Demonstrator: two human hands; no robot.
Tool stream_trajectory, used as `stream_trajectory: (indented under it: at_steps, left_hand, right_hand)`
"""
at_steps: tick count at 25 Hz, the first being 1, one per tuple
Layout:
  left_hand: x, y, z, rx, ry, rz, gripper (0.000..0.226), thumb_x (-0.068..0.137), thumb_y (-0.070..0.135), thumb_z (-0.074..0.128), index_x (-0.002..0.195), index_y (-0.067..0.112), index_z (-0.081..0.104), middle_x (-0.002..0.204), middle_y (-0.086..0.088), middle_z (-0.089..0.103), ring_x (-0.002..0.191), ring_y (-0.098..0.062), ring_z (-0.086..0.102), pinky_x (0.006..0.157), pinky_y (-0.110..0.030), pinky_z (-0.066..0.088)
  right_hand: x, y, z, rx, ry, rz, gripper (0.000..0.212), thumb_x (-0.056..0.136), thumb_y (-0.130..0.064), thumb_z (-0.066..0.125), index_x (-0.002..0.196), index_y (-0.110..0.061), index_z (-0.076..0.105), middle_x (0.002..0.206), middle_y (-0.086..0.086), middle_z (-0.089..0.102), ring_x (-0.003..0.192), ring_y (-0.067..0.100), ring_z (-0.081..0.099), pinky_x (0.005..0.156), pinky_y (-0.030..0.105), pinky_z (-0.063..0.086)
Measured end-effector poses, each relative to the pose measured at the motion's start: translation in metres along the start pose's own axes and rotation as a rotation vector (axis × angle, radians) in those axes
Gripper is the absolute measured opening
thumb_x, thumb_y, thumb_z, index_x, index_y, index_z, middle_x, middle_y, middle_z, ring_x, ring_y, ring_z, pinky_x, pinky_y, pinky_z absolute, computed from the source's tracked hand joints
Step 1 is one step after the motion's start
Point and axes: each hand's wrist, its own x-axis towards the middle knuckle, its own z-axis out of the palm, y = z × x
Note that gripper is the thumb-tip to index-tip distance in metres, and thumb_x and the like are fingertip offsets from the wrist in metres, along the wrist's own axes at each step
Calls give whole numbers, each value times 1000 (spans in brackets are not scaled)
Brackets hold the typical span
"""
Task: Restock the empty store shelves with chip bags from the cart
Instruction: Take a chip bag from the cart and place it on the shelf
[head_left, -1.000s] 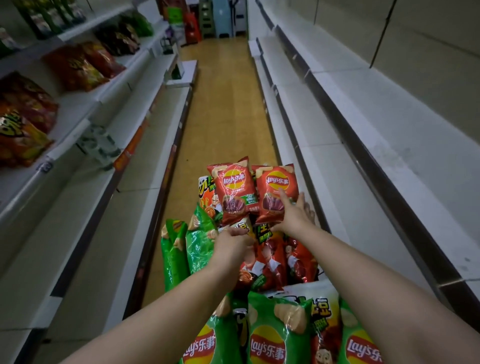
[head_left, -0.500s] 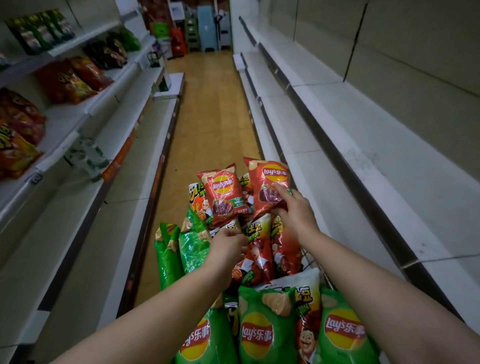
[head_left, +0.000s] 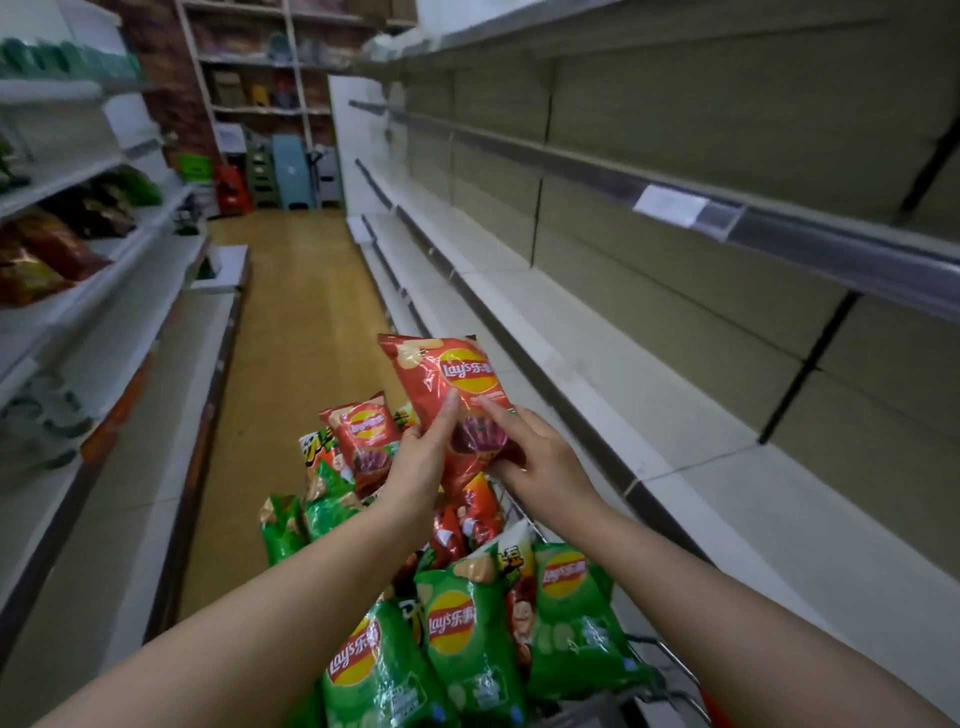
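Has brought one glossy red foil chip bag (head_left: 447, 384) up and out of the pile, away from the twin beside it a moment ago. Now holds it tilted in the air above the far end of the wire shopping cart (head_left: 670, 656), in front of the lower right-hand shelving. Grips it with both hands: left hand (head_left: 421, 457) clasped round the left edge, thumb up the front; right hand (head_left: 540, 462) pinching the lower right part, index finger laid across the face. Looks higher and further right than before, toward the cream metal shelves (head_left: 623, 395). Reads as pick done, placement not begun: one bag ready, none seen yet on that side.

Leaves behind the second red bag (head_left: 363, 436), upright at the cart's far end, with green foil chip bags (head_left: 457, 634) heaped nearer the body. Shows stocked shelves (head_left: 47, 260) on the left, blurred, a yellow wooden floor (head_left: 291, 338) between, and plastic stools (head_left: 288, 171) at the aisle's end. Faces little obstruction: only the grey price rail (head_left: 779, 234) with its white label (head_left: 670, 205), jutting over the tier below and likely calling for a low, flat entry.
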Motion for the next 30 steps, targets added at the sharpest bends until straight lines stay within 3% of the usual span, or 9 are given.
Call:
stream_trajectory:
  at_steps: [3,5,8,12,15,19,22,24,30]
  left_hand:
    - [-30,11,9,-24,-35,31,61,77,44,69,125,12,51,108,-10,70,94,-27,69,84,-40,55]
    - [-52,21,17,-34,-69,53,58,81,39,68,126,9,47,107,-12,69,91,-26,69,80,-39,55]
    - [-86,38,33,-65,-163,104,48,87,37,61,125,10,48,103,-10,69,83,-23,70,64,-31,53]
    - [-142,57,75,-81,-353,172,29,88,37,58,108,16,57,82,0,74,66,-15,71,54,-24,52]
    - [-182,67,115,-69,-520,194,32,85,39,59,108,17,58,83,0,75,71,-17,72,57,-27,53]
    - [-239,63,180,-26,-752,172,45,75,43,61,112,18,58,92,-3,75,80,-23,73,63,-33,55]
    - [-297,51,235,9,-938,102,35,84,38,59,109,15,58,90,-5,75,78,-24,73,59,-32,56]
    - [-342,36,272,35,-1056,41,31,87,37,58,107,13,59,87,-6,75,74,-24,73,54,-30,57]
    - [-476,-8,370,134,-1261,-73,33,89,38,57,102,9,63,86,-10,75,71,-27,73,64,-34,55]
  right_hand:
    - [-33,-36,-29,-19,-11,28,77,82,-13,64,143,-42,26,139,-1,43,123,17,45,99,39,45]
    - [-55,-64,-59,156,25,104,75,82,-3,59,137,-45,30,133,-4,46,116,9,50,90,24,50]
    - [-81,-103,-106,334,194,234,50,93,-9,51,139,-22,37,130,-7,48,95,-6,52,72,3,43]
    - [-116,-139,-159,416,307,356,51,95,-42,44,138,-16,35,125,0,58,86,2,64,70,16,53]
    - [-158,-165,-201,399,444,348,36,92,-40,51,122,-22,43,103,-7,65,83,7,68,69,20,56]
    - [-233,-189,-262,179,664,378,33,90,-42,53,117,-24,47,101,-7,66,86,11,68,77,32,57]
    - [-307,-205,-307,1,808,440,28,90,-44,51,109,-24,50,103,-3,67,87,14,68,81,39,56]
    - [-363,-216,-335,-56,887,512,27,90,-45,51,106,-23,51,102,0,67,86,16,68,81,41,56]
    - [-515,-243,-408,-198,1065,706,30,93,-44,47,105,-17,53,100,2,67,86,17,67,80,36,55]
